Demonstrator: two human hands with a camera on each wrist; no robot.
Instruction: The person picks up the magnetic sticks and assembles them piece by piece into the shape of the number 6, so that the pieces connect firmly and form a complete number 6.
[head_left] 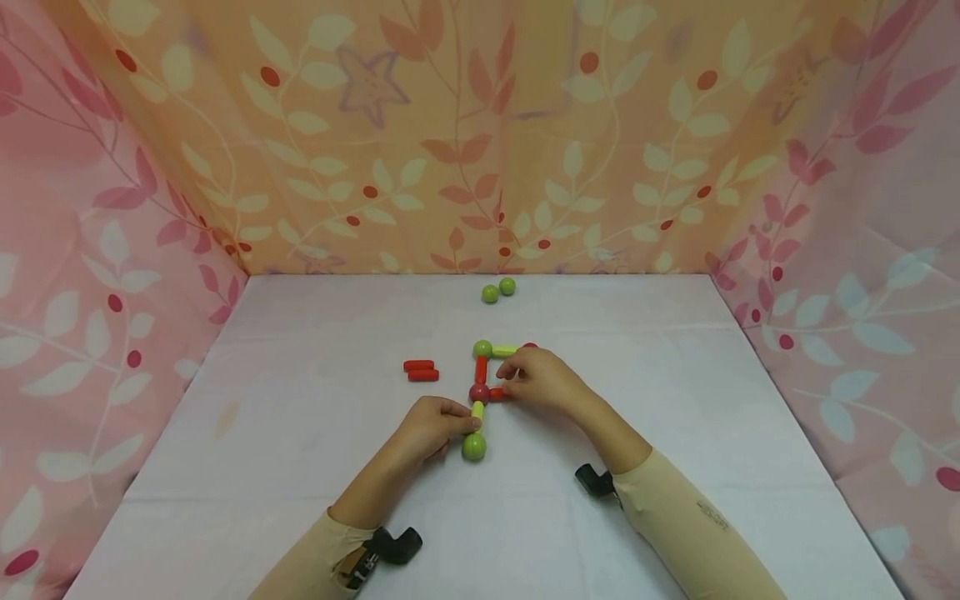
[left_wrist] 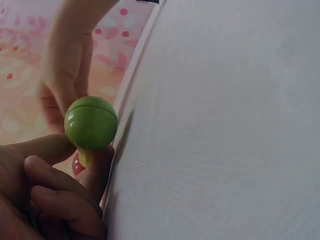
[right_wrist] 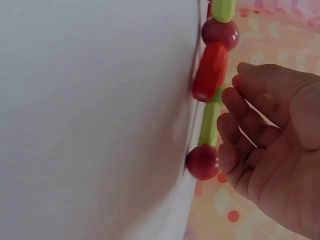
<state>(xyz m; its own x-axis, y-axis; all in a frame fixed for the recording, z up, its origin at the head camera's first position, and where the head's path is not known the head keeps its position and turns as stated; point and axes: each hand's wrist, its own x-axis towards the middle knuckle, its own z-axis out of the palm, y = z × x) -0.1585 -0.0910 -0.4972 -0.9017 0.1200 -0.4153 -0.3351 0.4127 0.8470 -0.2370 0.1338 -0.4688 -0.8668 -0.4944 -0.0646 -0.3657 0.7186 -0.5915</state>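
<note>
A linked chain of balls and sticks lies on the white table. My left hand [head_left: 429, 429] pinches its near yellow stick [head_left: 477, 409], just behind the near green ball [left_wrist: 91, 123]. That stick joins a red ball [head_left: 479, 394], from which one red stick [head_left: 481, 370] runs to a farther green ball [head_left: 482, 348]. A second red stick [right_wrist: 207, 77] juts right from the same red ball, its outer end free. My right hand [head_left: 543, 382] hovers beside that end, fingers loosely bent and holding nothing. Another yellow stick [head_left: 505, 352] links the farther green ball to a red ball [right_wrist: 203, 162], partly hidden in the head view.
Two loose red sticks [head_left: 422, 371] lie left of the chain. Near the table's back edge sit two green balls [head_left: 498, 290]. Patterned cloth [head_left: 465, 133] walls the table at the back and both sides. Black wrist devices [head_left: 397, 546] sit on both forearms.
</note>
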